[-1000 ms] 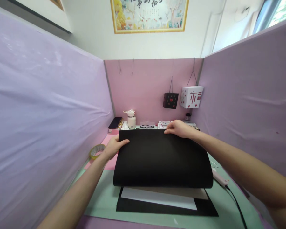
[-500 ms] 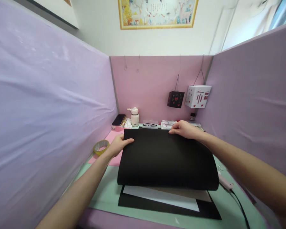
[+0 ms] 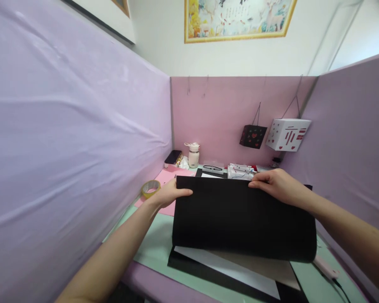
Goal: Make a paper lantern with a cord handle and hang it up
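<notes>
A large sheet of black paper [image 3: 240, 219] is bent upward, its lower part curving in a roll toward me. My left hand [image 3: 171, 194] pinches its upper left corner, with the thumb lying on the face toward me. Further right, my right hand [image 3: 271, 184] grips the top edge between thumb and fingers. Beneath the curve lie a white sheet [image 3: 227, 269], a grey-brown sheet [image 3: 265, 269] and more black paper [image 3: 192, 267]. The bent sheet hides most of them.
Left of the paper, a roll of yellow tape [image 3: 150, 189] rests on pink paper [image 3: 166, 176]. At the back stand a bottle [image 3: 193, 155] and a phone [image 3: 173, 158]. A black box [image 3: 253, 136] and a white box [image 3: 289, 134] hang there. A corded pink tool [image 3: 326, 268] lies right.
The view has turned a little left. Both hands have brought the black sheet's top edge slightly lower and nearer, so more of the papers behind it shows.
</notes>
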Motion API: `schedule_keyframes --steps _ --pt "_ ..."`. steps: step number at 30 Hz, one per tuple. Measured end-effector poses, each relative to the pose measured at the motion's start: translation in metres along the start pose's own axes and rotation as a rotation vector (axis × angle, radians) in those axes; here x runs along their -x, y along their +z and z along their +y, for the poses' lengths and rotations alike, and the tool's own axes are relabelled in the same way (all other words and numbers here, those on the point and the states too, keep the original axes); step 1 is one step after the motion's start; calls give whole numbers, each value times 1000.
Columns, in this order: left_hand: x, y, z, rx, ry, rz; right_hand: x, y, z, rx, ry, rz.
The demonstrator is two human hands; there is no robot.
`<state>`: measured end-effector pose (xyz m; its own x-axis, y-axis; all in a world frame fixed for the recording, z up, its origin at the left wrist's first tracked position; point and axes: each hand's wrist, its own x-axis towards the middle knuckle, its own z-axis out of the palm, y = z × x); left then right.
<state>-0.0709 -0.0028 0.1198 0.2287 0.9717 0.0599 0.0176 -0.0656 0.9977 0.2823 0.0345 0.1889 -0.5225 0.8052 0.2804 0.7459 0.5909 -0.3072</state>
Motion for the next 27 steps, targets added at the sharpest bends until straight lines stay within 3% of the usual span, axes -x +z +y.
schedule_keyframes --steps 3,8,11,18,21,23,26,27 --pt "8 0 12 43 -17 -36 8 -7 -10 3 5 35" --pt "5 2 17 123 -81 48 9 -9 -15 -18 15 15" --pt "-1 3 18 138 -87 5 5 -6 -12 -12 29 -9" --pt "-9 1 16 127 -163 -70 -1 -1 -9 0 80 -34" --pt "-10 -2 21 21 -164 -22 -1 -1 -9 14 74 -20" --pt "-9 -2 33 -118 -21 152 0 -2 -11 34 42 18" --pt "-4 12 62 -465 426 564 3 -3 -17 114 -7 112" --pt "-4 21 72 -624 566 614 4 -2 -19 155 -19 145"
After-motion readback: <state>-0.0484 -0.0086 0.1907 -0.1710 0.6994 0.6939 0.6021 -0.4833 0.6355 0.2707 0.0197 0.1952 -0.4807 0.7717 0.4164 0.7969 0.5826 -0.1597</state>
